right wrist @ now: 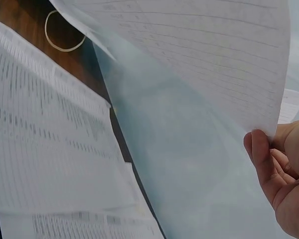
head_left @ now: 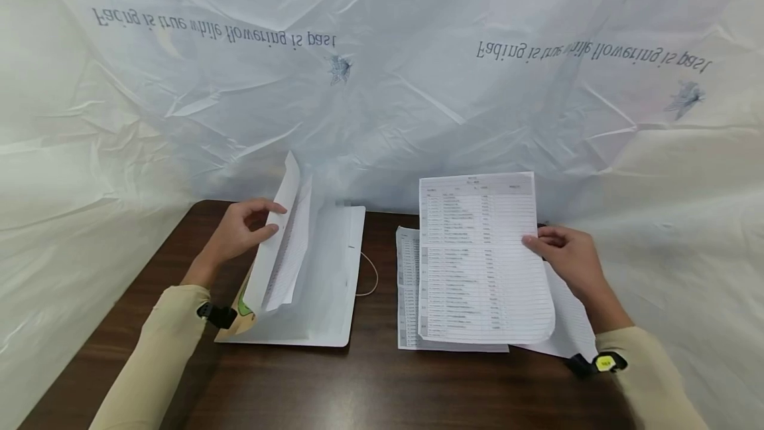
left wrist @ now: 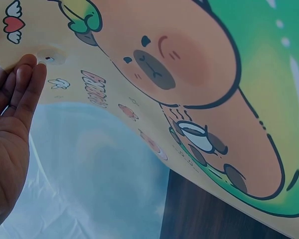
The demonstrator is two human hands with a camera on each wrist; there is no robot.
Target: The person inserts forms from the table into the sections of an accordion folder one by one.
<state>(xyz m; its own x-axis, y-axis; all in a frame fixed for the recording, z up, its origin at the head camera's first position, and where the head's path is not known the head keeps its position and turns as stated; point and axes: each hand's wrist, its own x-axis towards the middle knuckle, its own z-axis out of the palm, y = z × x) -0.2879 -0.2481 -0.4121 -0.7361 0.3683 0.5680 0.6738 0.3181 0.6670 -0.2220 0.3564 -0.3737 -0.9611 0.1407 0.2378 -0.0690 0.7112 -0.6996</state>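
Observation:
My left hand (head_left: pixel 243 225) pinches the raised cover (head_left: pixel 276 244) of a folder, whose white inner side (head_left: pixel 327 271) lies on the table. A cartoon animal is printed on the cover's outside (left wrist: pixel 189 55), which fills much of the left wrist view. Printed sheets (head_left: pixel 294 254) stand tilted inside the folder beside the cover. On the other side, my right hand (head_left: pixel 572 257) holds a printed paper sheet (head_left: pixel 480 264) by its right edge, between thumb and fingers. In the right wrist view this sheet (right wrist: pixel 219 45) hangs above other printed sheets (right wrist: pixel 45 139).
Under the held paper, a printed sheet (head_left: pixel 408 290) and another white sheet (head_left: pixel 567 320) lie on the dark wooden table (head_left: pixel 358 390). A thin elastic loop (head_left: pixel 376 277) sticks out from the folder's right edge. A pale plastic curtain (head_left: pixel 382 111) hangs behind the table.

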